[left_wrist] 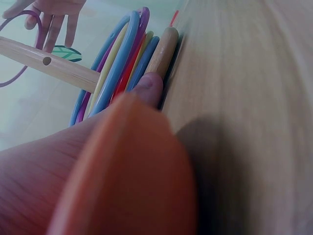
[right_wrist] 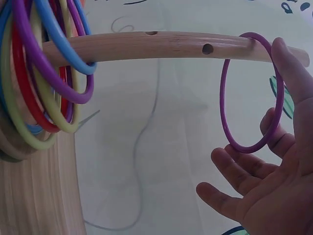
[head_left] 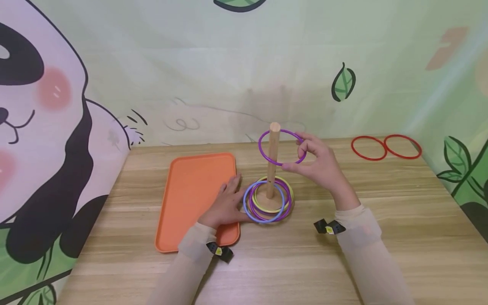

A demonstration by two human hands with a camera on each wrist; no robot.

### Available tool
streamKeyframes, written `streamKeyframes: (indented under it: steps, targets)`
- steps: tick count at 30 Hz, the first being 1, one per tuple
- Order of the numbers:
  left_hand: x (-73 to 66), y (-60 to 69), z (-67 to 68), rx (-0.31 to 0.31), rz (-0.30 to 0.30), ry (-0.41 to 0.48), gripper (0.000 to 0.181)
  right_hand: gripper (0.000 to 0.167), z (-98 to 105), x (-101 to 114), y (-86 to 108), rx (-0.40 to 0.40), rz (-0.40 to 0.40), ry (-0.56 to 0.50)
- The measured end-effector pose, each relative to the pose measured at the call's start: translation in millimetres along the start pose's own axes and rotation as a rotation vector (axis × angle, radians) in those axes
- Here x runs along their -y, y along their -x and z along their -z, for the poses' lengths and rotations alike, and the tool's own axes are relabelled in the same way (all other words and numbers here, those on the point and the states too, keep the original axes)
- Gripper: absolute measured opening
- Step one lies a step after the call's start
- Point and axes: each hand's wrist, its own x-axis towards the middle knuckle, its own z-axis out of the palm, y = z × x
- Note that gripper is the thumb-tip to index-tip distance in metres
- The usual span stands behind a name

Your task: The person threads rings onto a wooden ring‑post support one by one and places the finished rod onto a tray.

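Observation:
In the head view a wooden post (head_left: 272,171) stands upright on a round wooden base (left_wrist: 164,51). My right hand (head_left: 319,164) pinches a purple ring (right_wrist: 223,100) between thumb and fingers. That ring encircles the post near its top, well above the stack. Around the foot of the post lie several stacked rings, with a light blue ring (head_left: 245,199), a purple ring (right_wrist: 54,83) and a yellow ring (head_left: 292,190) among them. My left hand (head_left: 228,204) spreads over the orange tray's right edge, its thumb touching the base.
The orange tray (head_left: 190,197) lies flat on the wooden table (head_left: 289,262), left of the post. Two red rings (head_left: 369,159) lie side by side at the back right. A printed cloth (head_left: 213,76) with a panda and leaves hangs behind the table.

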Motion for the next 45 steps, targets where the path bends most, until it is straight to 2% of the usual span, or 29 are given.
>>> streamKeyframes:
  steps: [6, 19, 38, 45]
  targets:
    - [3.4, -0.9, -4.6, 0.0, -0.013, -0.023, 0.111, 0.046, -2, -6, 5.1, 0.015, -0.002, -0.004]
    - [3.2, 0.3, -4.4, 0.001, 0.004, -0.004, 0.113, 0.046, -3, -10, 6.3, 0.038, 0.007, -0.007]
    - [-1.8, 2.9, 0.8, 0.011, 0.013, 0.008, 0.113, 0.044, -6, -24, 8.6, 0.097, -0.044, -0.045]
    - [-2.4, 2.5, 1.3, 0.005, 0.009, 0.016, 0.112, 0.044, -7, -27, 8.6, 0.135, -0.11, -0.024]
